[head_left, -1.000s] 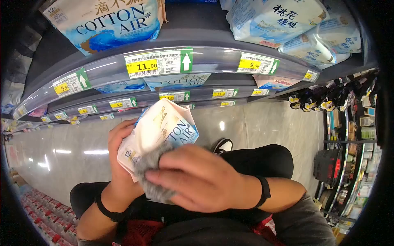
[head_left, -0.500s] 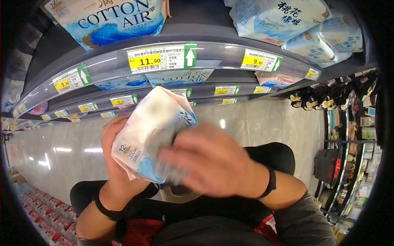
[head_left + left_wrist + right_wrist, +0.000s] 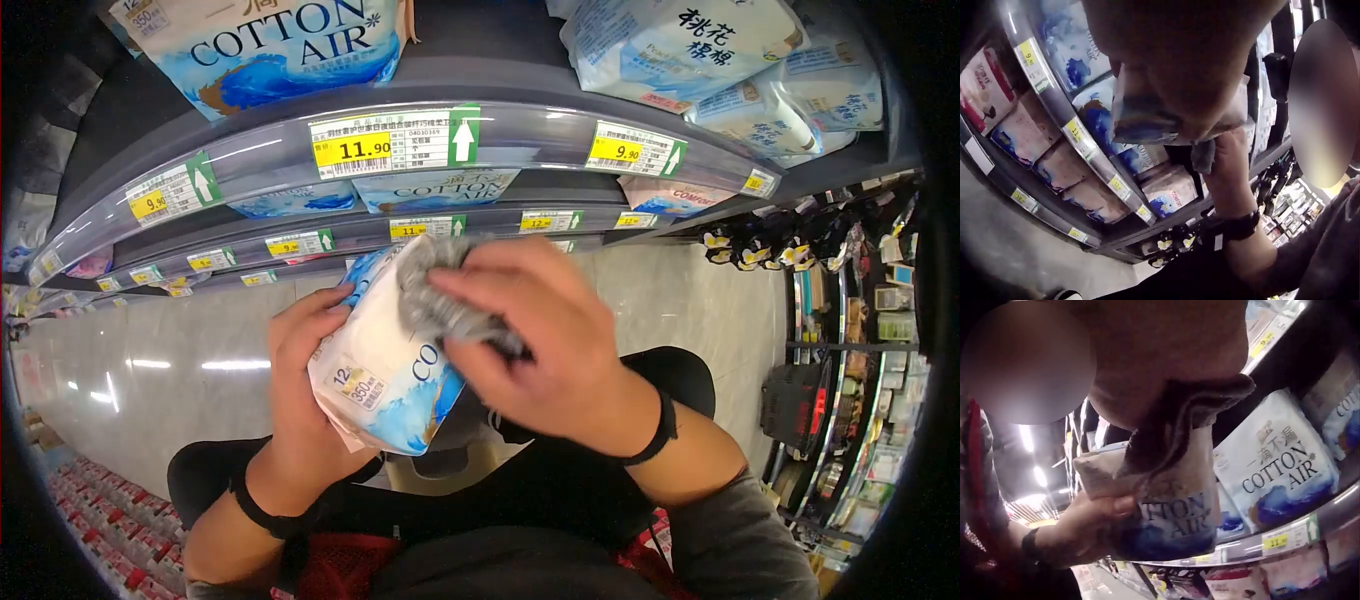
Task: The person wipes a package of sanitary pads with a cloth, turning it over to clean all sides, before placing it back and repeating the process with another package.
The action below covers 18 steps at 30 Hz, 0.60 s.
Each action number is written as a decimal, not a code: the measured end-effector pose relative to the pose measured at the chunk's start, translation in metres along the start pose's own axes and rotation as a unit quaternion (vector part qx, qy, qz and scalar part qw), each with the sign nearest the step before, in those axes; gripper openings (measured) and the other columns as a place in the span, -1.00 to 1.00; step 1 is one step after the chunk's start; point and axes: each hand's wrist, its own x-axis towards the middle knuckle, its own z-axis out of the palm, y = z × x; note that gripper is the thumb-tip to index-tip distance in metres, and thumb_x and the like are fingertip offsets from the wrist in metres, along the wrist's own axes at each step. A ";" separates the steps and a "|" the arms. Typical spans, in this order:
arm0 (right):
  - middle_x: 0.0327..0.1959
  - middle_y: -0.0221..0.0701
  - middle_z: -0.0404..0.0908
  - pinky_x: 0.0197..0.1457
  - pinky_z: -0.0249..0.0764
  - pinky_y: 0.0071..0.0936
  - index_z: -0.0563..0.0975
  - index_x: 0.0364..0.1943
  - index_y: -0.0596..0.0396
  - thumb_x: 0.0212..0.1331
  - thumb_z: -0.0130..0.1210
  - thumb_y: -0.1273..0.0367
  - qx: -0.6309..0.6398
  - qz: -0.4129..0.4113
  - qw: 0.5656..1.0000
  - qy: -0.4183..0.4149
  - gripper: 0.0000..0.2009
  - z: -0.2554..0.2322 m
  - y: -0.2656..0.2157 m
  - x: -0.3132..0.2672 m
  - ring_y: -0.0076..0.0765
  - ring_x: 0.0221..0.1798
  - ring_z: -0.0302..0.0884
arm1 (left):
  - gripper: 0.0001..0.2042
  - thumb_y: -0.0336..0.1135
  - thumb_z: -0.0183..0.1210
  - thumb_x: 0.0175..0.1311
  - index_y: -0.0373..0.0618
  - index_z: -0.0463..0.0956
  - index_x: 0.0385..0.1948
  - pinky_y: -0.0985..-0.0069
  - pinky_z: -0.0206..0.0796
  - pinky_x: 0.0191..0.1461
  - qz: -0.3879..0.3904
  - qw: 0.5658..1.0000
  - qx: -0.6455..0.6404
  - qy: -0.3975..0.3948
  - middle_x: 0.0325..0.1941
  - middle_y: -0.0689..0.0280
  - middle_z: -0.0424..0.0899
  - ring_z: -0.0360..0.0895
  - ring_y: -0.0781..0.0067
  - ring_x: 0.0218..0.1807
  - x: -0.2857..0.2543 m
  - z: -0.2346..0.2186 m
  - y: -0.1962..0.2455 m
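A white and blue COTTON AIR package (image 3: 385, 350) is tilted in front of the shelf, gripped at its left side by my left hand (image 3: 310, 385). My right hand (image 3: 545, 345) pinches a crumpled grey cloth (image 3: 440, 300), which lies against the package's upper right part. In the right wrist view the cloth (image 3: 1169, 425) drapes over the top of the package (image 3: 1175, 519), and the left hand (image 3: 1085, 522) holds the package from the side. The left wrist view has the package (image 3: 1147, 119) partly behind the near left hand (image 3: 1185, 56), with the right hand (image 3: 1232, 162) at its far side.
A shelf edge with price labels (image 3: 350, 150) curves across the top. Above it stand another COTTON AIR package (image 3: 290, 60) and several pale blue packages (image 3: 690, 50). Grey floor tiles (image 3: 200, 370) lie below. Racks of goods (image 3: 870, 350) stand at the right, red-and-white packs (image 3: 110, 520) at lower left.
The right hand and cloth have moved up across the package from its lower part to its upper right. The package has shifted and turned slightly in the left hand's grip.
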 end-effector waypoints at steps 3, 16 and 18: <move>-0.03 -0.24 0.63 -0.06 0.64 -0.25 0.75 0.12 0.15 -0.02 0.41 0.55 0.091 -0.016 0.994 -0.049 -0.51 0.008 -0.026 -0.007 -0.10 -0.13 0.67 | 0.06 -0.09 0.80 -0.16 -0.16 0.27 0.40 0.16 0.37 0.49 0.003 1.000 0.018 -0.007 0.39 -0.11 0.40 0.47 -0.11 0.43 -0.003 -0.002 -0.009; 0.00 -0.20 0.64 -0.01 0.65 -0.26 0.73 0.12 0.18 -0.01 0.39 0.60 0.042 0.023 0.999 -0.020 -0.52 0.003 -0.015 -0.005 -0.04 -0.14 0.67 | 0.01 -0.13 0.78 -0.13 -0.16 0.31 0.39 0.12 0.38 0.46 -0.021 0.999 0.028 -0.020 0.38 -0.10 0.44 0.49 -0.13 0.42 -0.003 0.003 0.003; 0.01 -0.19 0.64 0.00 0.65 -0.26 0.74 0.12 0.16 0.00 0.40 0.59 -0.021 0.068 0.997 0.019 -0.52 0.000 0.005 0.002 -0.02 -0.12 0.68 | 0.02 -0.24 0.74 -0.07 -0.13 0.21 0.45 0.12 0.32 0.54 -0.015 0.997 0.053 -0.056 0.44 -0.06 0.38 0.43 -0.04 0.48 -0.001 0.000 0.009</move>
